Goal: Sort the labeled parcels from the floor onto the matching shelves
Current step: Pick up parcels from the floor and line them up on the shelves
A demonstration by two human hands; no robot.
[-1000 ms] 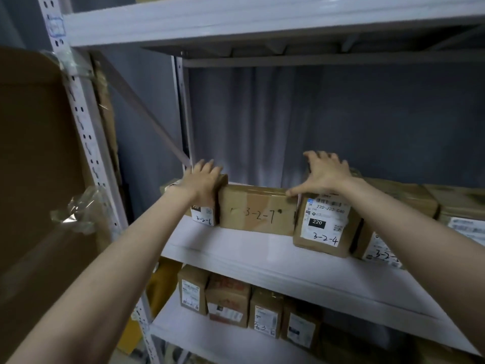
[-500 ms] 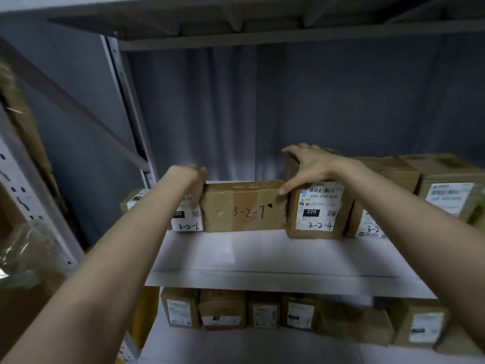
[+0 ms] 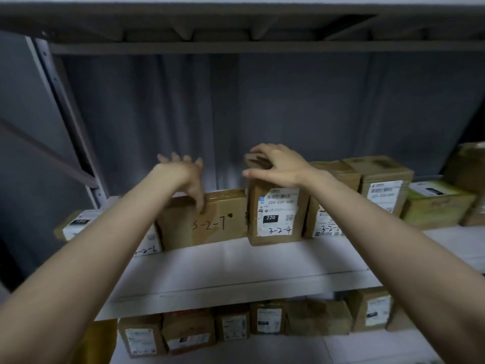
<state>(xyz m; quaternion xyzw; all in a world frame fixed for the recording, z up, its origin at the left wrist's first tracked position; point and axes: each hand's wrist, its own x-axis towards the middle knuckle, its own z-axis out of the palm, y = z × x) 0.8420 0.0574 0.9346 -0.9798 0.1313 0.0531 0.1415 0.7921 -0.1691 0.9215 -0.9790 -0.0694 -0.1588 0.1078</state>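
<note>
Gripping the 3-2-4 parcel (image 3: 277, 215), the right hand (image 3: 279, 166) hides most of its top.

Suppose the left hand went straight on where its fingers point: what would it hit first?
Probably the grey curtain behind the shelf; the left hand points over the 3-2-7 parcel, though depth is unclear.

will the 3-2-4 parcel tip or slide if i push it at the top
The 3-2-4 parcel stands taller than wide, so a push near its top would likely tip it rather than slide it. Its cardboard faces look flat and uncrushed, so probably stiff. The right hand alone grips its top, hinting it's not heavy.
</note>
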